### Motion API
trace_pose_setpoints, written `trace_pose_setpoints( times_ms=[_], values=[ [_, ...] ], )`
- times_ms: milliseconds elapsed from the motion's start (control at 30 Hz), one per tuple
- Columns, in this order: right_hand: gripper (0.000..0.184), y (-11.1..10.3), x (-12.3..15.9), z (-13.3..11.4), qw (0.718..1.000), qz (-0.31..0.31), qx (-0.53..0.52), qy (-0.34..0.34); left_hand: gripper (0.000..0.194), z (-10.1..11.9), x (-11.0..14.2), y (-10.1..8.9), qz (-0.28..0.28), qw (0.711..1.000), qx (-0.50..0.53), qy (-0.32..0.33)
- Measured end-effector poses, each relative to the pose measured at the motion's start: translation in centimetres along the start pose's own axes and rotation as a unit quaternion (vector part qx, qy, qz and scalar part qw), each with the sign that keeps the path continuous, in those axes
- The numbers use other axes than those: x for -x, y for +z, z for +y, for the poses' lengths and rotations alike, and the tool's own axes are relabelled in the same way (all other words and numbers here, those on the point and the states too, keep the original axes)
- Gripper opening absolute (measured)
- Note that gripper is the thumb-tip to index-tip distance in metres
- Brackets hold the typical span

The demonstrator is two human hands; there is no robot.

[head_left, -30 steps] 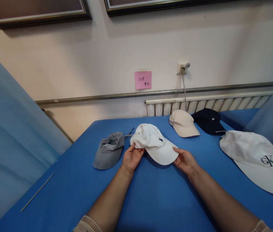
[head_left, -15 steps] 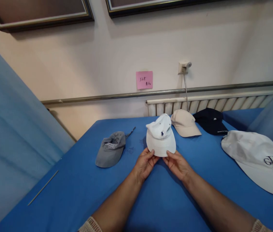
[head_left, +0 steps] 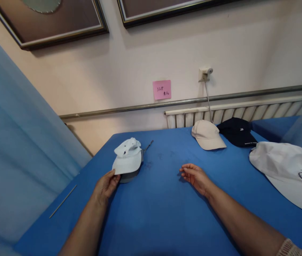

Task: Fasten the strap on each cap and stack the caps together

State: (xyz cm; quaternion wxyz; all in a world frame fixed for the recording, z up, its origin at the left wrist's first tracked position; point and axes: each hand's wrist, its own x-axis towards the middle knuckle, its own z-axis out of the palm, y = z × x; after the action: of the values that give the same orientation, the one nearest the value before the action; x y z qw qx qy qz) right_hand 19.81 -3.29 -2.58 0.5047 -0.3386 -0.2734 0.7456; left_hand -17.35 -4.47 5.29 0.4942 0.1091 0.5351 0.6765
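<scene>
A white cap [head_left: 127,158] with a small dark logo lies stacked on the grey cap [head_left: 131,175], of which only the brim edge shows. My left hand [head_left: 106,185] pinches the white cap's brim at its near edge. My right hand [head_left: 195,176] hovers over the blue table [head_left: 161,209] to the right, fingers loosely spread, holding nothing.
A beige cap [head_left: 208,135] and a dark navy cap [head_left: 238,132] sit at the table's far right. A large white cap [head_left: 291,172] with black letters lies at the right edge. A thin stick [head_left: 62,201] rests near the left edge. A blue sheet hangs at the left.
The white cap went from the table's middle leftward onto the grey cap, carried by my left hand. My right hand let go of its brim and stayed near the middle.
</scene>
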Motion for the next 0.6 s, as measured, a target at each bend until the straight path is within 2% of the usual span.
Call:
trace_pose_setpoints(
  times_ms=[100,267,333,433,500,600],
  values=[
    [0.023,-0.6,-0.3,-0.4,0.999,0.031,-0.009,-0.009,0.025,0.2,-0.1,-1.0,-0.010,1.000,0.003,-0.005],
    [0.021,-1.7,-0.8,-1.0,0.999,0.042,-0.023,-0.024,0.032,0.2,-0.7,-1.6,-0.081,0.997,0.010,0.011],
    [0.020,-1.8,-0.9,-1.0,0.999,0.035,-0.023,-0.023,0.031,0.2,-0.9,-1.9,-0.083,0.996,-0.011,0.016],
    [0.020,-1.8,-1.1,-0.8,0.998,0.047,-0.027,-0.028,0.031,0.2,-1.1,-2.0,-0.055,0.997,-0.042,0.025],
    [0.022,-2.2,-1.6,-0.8,0.993,0.097,-0.042,-0.057,0.030,0.1,-1.0,-2.0,-0.030,0.997,-0.051,0.040],
    [0.028,-3.7,-2.8,-1.5,0.970,0.199,-0.073,-0.119,0.024,-0.7,-0.9,-2.2,0.006,0.996,-0.063,0.066]
  ],
)
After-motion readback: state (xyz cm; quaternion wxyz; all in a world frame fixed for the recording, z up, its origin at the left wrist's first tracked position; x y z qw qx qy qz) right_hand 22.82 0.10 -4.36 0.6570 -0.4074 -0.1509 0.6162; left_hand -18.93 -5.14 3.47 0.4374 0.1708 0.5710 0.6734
